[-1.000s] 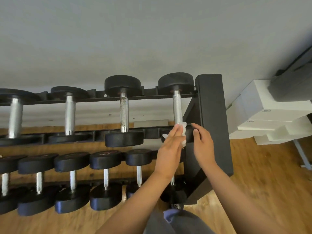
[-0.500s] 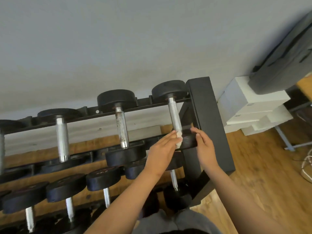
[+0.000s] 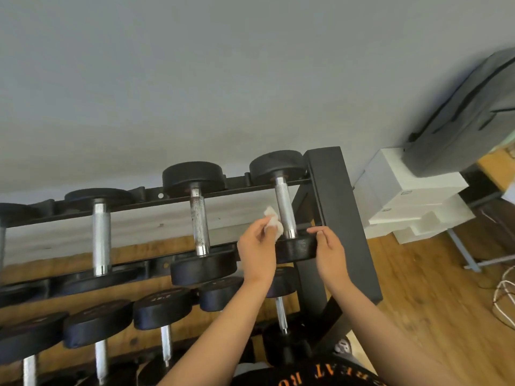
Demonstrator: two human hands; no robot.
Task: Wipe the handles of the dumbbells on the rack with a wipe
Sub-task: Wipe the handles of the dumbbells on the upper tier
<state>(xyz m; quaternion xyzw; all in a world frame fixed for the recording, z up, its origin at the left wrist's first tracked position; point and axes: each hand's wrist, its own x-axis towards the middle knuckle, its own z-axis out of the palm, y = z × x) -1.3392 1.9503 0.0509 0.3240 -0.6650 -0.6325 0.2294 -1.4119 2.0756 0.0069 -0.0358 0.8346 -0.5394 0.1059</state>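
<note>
In the head view, a crumpled white wipe (image 3: 272,222) is being pinched between the thumb and fingers of the left hand (image 3: 257,247) at the centre of the frame. It is being held just left of the lower end of the steel handle (image 3: 284,204) of the rightmost dumbbell (image 3: 276,166) on the top tier of the black rack (image 3: 335,196); whether the wipe is touching the handle cannot be told. The dumbbell's near black head is being gripped by the right hand (image 3: 330,252), the fingers being curled over its upper edge, close beside the rack's end upright. More dumbbells are being shown along the same tier toward the left edge, the neighbouring dumbbell (image 3: 199,218) being marked with dark specks on its handle. Smaller dumbbells (image 3: 161,307) are being shown on a lower tier at lower left. Stacked white boxes (image 3: 404,196) and a grey bag (image 3: 468,115) are being seen at right, above a wooden floor (image 3: 418,288) where a white cable (image 3: 503,299) is lying.
</note>
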